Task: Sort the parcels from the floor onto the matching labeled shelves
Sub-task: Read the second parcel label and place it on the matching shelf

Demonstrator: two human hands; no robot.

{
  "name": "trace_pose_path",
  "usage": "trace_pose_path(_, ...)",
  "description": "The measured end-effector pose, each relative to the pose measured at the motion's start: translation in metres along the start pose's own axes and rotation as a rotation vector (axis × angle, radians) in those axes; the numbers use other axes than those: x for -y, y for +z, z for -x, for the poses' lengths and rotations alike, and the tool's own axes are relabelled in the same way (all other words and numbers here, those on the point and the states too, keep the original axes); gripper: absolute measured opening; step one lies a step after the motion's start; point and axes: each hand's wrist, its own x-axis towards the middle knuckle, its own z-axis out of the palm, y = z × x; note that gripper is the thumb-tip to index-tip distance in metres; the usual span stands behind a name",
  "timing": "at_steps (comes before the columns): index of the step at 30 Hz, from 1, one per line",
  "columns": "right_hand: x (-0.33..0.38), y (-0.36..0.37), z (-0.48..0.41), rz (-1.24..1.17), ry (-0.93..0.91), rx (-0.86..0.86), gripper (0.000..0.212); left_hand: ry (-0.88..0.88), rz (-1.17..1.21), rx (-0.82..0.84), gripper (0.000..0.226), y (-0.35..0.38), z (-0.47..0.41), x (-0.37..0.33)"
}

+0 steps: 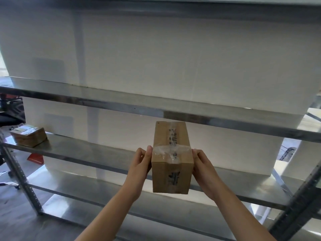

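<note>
While both hands grip it from either side, the box (172, 157) is held with its long axis pointing away from the person, its far end reaching in over the middle shelf (73, 151) and its near end hanging out past that shelf's front edge. It is a plain brown carton, longer than wide, with clear tape running lengthwise along the top and down the near face, a second band crossing it between the fingertips, and dark print under the tape too blurred to read. The left hand (141, 164) presses its fingers flat on the left wall, thumb at the top edge; the right hand (202, 165) is closed on the right wall likewise. Well left of the left fingers, another parcel (28, 134) sits on the same shelf. An upper shelf (104, 100) runs just above the box's far end.
</note>
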Motion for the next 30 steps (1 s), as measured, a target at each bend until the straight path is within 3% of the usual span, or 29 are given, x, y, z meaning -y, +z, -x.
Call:
trace_pose_path(6,-0.007,-0.003,0.002,-0.053,0.013,-0.016,0.054,-0.03,0.04,0.055,0.089,-0.004,0.005,-0.007)
trace_pose_path(10,-0.015,-0.001,0.005,-0.078,0.002,-0.021,0.048,-0.046,0.053,0.072,0.066,-0.004,0.011,-0.001)
trace_pose_path(16,-0.015,0.001,0.011,-0.098,-0.018,-0.019,0.069,-0.02,0.135,0.081,0.044,-0.007,0.017,0.003)
trace_pose_path(19,-0.015,-0.004,0.009,-0.208,-0.047,0.001,0.047,0.033,0.163,0.16,0.038,-0.006,0.017,-0.003)
trace_pose_path(21,-0.014,-0.007,0.009,-0.255,-0.056,-0.007,0.04,0.061,0.15,0.208,0.045,-0.005,0.018,-0.008)
trace_pose_path(27,-0.013,-0.008,0.008,-0.139,0.036,-0.031,0.086,0.024,0.152,0.232,0.057,-0.006,0.022,-0.009)
trace_pose_path(30,-0.013,-0.007,0.009,-0.136,0.095,-0.042,0.093,-0.019,0.203,0.236,0.06,-0.008,0.021,-0.008)
